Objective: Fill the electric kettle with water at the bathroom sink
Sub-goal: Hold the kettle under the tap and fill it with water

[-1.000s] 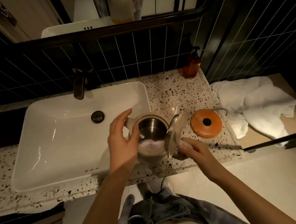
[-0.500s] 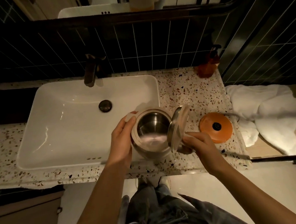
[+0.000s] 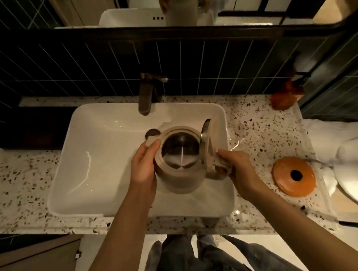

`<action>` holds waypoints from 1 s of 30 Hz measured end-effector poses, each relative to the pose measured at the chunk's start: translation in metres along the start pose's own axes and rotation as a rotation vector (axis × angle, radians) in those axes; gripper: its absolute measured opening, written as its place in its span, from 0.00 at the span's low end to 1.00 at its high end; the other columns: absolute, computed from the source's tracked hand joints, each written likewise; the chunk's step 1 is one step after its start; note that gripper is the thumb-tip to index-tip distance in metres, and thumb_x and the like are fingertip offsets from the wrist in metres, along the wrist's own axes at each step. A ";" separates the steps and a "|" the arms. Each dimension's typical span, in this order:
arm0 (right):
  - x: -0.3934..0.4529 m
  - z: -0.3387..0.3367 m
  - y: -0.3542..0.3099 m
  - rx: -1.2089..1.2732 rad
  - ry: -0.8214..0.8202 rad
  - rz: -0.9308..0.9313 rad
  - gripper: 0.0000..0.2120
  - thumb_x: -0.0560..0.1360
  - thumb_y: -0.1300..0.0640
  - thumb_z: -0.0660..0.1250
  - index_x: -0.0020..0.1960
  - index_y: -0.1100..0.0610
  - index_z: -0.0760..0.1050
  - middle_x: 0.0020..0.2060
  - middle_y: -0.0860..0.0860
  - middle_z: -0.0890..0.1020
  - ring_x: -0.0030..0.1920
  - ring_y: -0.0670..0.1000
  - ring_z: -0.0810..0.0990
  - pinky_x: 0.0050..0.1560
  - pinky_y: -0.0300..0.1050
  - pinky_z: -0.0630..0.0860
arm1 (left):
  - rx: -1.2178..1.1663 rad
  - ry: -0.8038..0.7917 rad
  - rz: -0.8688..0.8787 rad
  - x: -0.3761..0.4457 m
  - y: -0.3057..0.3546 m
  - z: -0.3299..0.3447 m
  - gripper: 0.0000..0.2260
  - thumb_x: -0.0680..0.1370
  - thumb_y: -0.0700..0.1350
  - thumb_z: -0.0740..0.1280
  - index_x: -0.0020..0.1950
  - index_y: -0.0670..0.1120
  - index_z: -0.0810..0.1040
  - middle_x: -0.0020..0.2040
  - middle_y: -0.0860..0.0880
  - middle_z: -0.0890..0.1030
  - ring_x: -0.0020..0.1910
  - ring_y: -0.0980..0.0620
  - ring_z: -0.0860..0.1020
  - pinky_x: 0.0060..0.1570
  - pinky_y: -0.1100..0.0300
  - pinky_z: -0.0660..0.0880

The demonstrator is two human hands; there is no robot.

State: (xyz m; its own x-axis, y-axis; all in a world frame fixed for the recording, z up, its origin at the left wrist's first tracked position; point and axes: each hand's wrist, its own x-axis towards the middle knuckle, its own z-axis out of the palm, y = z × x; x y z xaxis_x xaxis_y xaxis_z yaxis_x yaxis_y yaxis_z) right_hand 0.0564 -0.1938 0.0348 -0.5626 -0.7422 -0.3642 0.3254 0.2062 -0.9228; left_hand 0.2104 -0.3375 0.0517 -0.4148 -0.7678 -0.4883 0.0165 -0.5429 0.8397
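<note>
A beige electric kettle with a steel inside hangs over the right half of the white sink basin. Its hinged lid stands open on the right side. My left hand grips the kettle's left wall near the spout. My right hand holds the handle on the right. The dark tap rises at the back of the basin, its spout above and left of the kettle's mouth. No water is running. The drain plug shows just behind the kettle.
The kettle's orange base lies on the speckled counter to the right, with white towels beyond it. An orange soap bottle stands at the back right corner. Dark tiles and a mirror rise behind.
Both hands have carried the kettle from the counter at the basin's right edge leftward, over the basin. The lid stays open.
</note>
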 end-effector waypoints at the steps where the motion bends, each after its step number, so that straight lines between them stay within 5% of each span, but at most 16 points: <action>1: 0.007 0.009 0.000 0.009 0.014 0.029 0.21 0.68 0.46 0.66 0.30 0.64 0.75 0.27 0.60 0.74 0.30 0.54 0.72 0.35 0.44 0.70 | 0.009 -0.005 0.004 0.007 0.003 -0.006 0.14 0.80 0.44 0.64 0.63 0.44 0.80 0.58 0.46 0.84 0.58 0.49 0.81 0.60 0.55 0.75; 6: 0.049 0.042 0.007 0.017 0.126 0.255 0.18 0.73 0.50 0.64 0.26 0.54 0.76 0.23 0.52 0.74 0.28 0.49 0.71 0.43 0.49 0.68 | 0.122 0.061 -0.049 0.048 0.009 -0.027 0.06 0.78 0.47 0.68 0.42 0.49 0.81 0.44 0.50 0.83 0.50 0.51 0.79 0.47 0.60 0.73; 11: 0.082 0.064 0.015 -0.041 0.100 0.407 0.21 0.73 0.48 0.61 0.24 0.53 0.72 0.21 0.51 0.72 0.27 0.49 0.69 0.46 0.52 0.65 | 0.189 0.092 -0.176 0.092 0.013 -0.045 0.09 0.76 0.47 0.69 0.54 0.47 0.84 0.50 0.50 0.85 0.52 0.53 0.80 0.49 0.59 0.74; 15: 0.107 0.076 0.018 -0.014 0.123 0.491 0.20 0.72 0.47 0.61 0.23 0.53 0.71 0.21 0.52 0.71 0.28 0.50 0.69 0.44 0.50 0.66 | 0.174 0.096 -0.253 0.120 0.020 -0.046 0.05 0.75 0.47 0.70 0.50 0.49 0.83 0.45 0.54 0.84 0.45 0.59 0.78 0.42 0.61 0.72; 25: 0.155 0.097 0.016 -0.061 0.233 0.415 0.16 0.70 0.48 0.61 0.28 0.54 0.71 0.23 0.52 0.69 0.27 0.50 0.67 0.40 0.48 0.66 | 0.210 0.099 -0.206 0.178 0.034 -0.047 0.11 0.74 0.45 0.70 0.53 0.41 0.81 0.44 0.50 0.84 0.44 0.56 0.79 0.42 0.61 0.72; 30: 0.167 0.103 0.019 -0.050 0.265 0.336 0.16 0.74 0.50 0.61 0.32 0.57 0.73 0.23 0.52 0.69 0.26 0.49 0.66 0.36 0.46 0.66 | 0.216 0.089 -0.171 0.190 0.035 -0.054 0.07 0.73 0.44 0.71 0.38 0.45 0.75 0.42 0.46 0.82 0.44 0.51 0.78 0.44 0.58 0.71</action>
State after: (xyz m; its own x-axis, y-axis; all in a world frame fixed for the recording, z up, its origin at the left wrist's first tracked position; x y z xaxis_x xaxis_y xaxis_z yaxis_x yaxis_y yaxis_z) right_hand 0.0470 -0.3798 -0.0304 -0.6094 -0.4407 -0.6591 0.4900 0.4443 -0.7500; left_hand 0.1815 -0.5211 -0.0244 -0.3134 -0.7031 -0.6383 -0.2455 -0.5893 0.7697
